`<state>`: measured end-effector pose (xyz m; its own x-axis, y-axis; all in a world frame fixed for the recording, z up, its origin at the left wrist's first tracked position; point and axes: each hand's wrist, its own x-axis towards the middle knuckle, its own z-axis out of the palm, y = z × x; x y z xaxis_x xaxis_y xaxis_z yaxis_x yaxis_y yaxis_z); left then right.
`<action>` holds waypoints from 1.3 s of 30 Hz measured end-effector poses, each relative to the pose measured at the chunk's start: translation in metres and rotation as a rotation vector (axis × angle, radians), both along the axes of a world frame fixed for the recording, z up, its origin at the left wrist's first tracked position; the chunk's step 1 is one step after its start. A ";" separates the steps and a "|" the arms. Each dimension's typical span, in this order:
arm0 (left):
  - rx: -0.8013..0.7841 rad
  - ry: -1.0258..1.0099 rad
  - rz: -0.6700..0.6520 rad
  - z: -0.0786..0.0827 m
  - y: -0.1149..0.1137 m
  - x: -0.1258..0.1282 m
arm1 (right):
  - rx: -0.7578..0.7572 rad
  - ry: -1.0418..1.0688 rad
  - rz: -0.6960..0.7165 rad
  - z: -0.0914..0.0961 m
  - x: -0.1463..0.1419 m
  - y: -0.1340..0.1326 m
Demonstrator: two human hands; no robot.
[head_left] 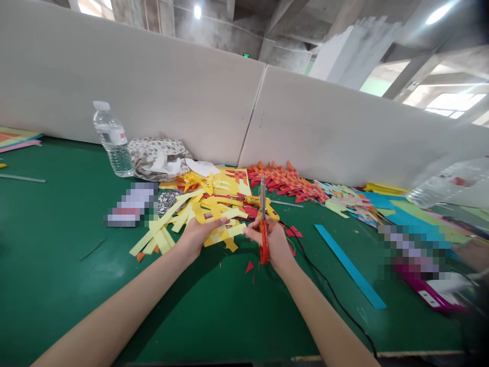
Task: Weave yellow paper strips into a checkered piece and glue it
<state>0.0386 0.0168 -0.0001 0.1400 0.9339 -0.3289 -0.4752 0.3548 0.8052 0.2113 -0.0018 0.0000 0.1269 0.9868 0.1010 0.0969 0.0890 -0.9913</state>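
My left hand (196, 237) is closed on a woven piece of yellow paper strips (217, 235), its thumb lying on top. Loose strip ends stick out from the weave toward the right. My right hand (273, 239) holds red-handled scissors (263, 239) with the blades pointing up and away. Its thumb and fingertip come close to a strip end; whether they touch it I cannot tell. Under and beyond the left hand lies a pile of pale yellow strips (164, 234). Small red scraps (249, 266) lie on the table near the scissors.
A water bottle (112, 140) stands beside a patterned cloth bag (156, 153) at the partition (183, 97). Red-orange woven paper pieces (286, 181) are heaped behind my hands. A blue strip (349, 265) and a black cable (328, 285) lie on the right of the green table (183, 316).
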 end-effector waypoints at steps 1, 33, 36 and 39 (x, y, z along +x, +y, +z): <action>-0.008 0.002 0.002 -0.001 0.000 0.000 | 0.003 0.001 -0.004 0.000 0.000 0.000; 0.137 0.032 0.178 -0.003 0.009 -0.013 | 0.121 -0.088 -0.254 0.005 0.006 -0.005; 0.179 0.077 0.157 -0.005 0.008 -0.013 | 0.217 -0.396 -0.290 0.008 0.001 -0.012; 0.226 0.115 0.128 -0.006 0.007 -0.011 | 0.252 -0.700 -0.246 0.009 -0.005 -0.017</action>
